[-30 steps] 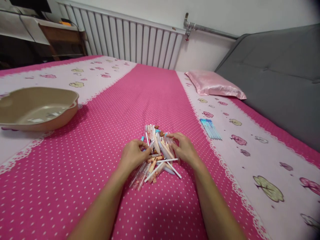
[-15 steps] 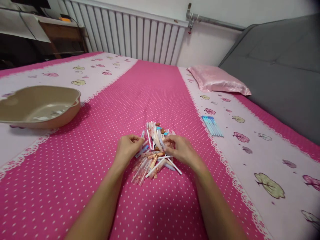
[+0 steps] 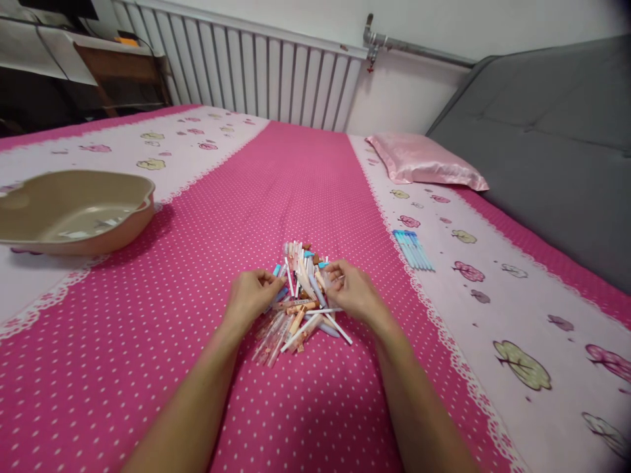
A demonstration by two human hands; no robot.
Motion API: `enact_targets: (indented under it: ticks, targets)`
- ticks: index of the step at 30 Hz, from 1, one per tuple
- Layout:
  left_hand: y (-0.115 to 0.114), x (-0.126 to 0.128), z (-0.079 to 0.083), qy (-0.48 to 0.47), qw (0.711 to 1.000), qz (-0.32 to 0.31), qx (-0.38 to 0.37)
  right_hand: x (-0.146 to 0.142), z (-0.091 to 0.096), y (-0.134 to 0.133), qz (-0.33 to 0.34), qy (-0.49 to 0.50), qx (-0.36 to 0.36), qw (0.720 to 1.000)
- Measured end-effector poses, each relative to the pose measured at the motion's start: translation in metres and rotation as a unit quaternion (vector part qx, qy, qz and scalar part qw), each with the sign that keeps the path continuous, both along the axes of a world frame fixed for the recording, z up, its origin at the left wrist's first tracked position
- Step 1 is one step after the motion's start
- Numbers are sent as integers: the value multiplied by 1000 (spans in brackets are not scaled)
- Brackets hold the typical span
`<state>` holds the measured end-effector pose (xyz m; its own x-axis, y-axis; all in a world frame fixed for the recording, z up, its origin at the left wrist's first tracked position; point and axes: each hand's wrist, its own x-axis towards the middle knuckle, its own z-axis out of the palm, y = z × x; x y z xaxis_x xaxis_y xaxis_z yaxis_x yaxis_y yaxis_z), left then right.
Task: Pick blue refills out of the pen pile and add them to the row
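"On the pink dotted bedspread [image 3: 300,414], between the two hands, what is seen?"

"A loose pile of pens [image 3: 302,299]. Clear, peach, white and lilac barrels are jumbled together, and bits of bright blue and brown are shown toward the far edge."

"Which way are they pointed?"

"No single direction is shared. At the near left, clear pens [image 3: 273,338] are laid slantwise, their long axes run from near left to far right. A white stick [image 3: 298,334] is laid much the same way. A lilac pen [image 3: 316,289] is pointed mostly away from the person, its far end tipped left."

"And the grips?"

"The left hand [image 3: 254,295] is held at the pile's left edge, thumb and forefinger almost brought together; whether a pen is pinched there cannot be told. The right hand [image 3: 355,289] is held at the right edge with its fingers half curled; what is held, if anything, cannot be told."

"What else is set out?"

"Blue pens [image 3: 414,251] are lined up side by side to the right, and a beige basin [image 3: 131,231] is placed well apart at the left."
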<state>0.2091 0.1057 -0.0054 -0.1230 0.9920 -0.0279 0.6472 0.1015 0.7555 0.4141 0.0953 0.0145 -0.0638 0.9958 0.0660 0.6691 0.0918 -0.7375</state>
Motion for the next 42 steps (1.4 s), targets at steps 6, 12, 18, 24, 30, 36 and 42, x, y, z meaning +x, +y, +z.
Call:
enact_targets:
  ticks: [6, 12, 18, 24, 30, 36, 42]
  targets:
    - [-2, 5, 6, 18, 1000, 4, -10, 6, -7, 5, 7, -62, 57, 996]
    - [-4, 7, 11, 23, 1000, -3, -13, 2, -11, 6, 84, -106, 80, 988]
    - [-3, 7, 11, 38, 999, -6, -18, -7, -14, 4, 79, -165, 88, 979]
    - [-3, 9, 7, 56, 998, -24, 2, -9, -20, 11, 54, -63, 83, 993]
    - [-3, 7, 4, 43, 998, -39, 23, -3, -14, 14, -13, 199, -18, 980]
    - [-5, 10, 11, -8, 997, -28, 71, -5, 9, 6, -42, 432, -48, 900]
    - [-18, 21, 23, -156, 967, -151, 129, -18, 13, -3, 44, 444, -60, 893]
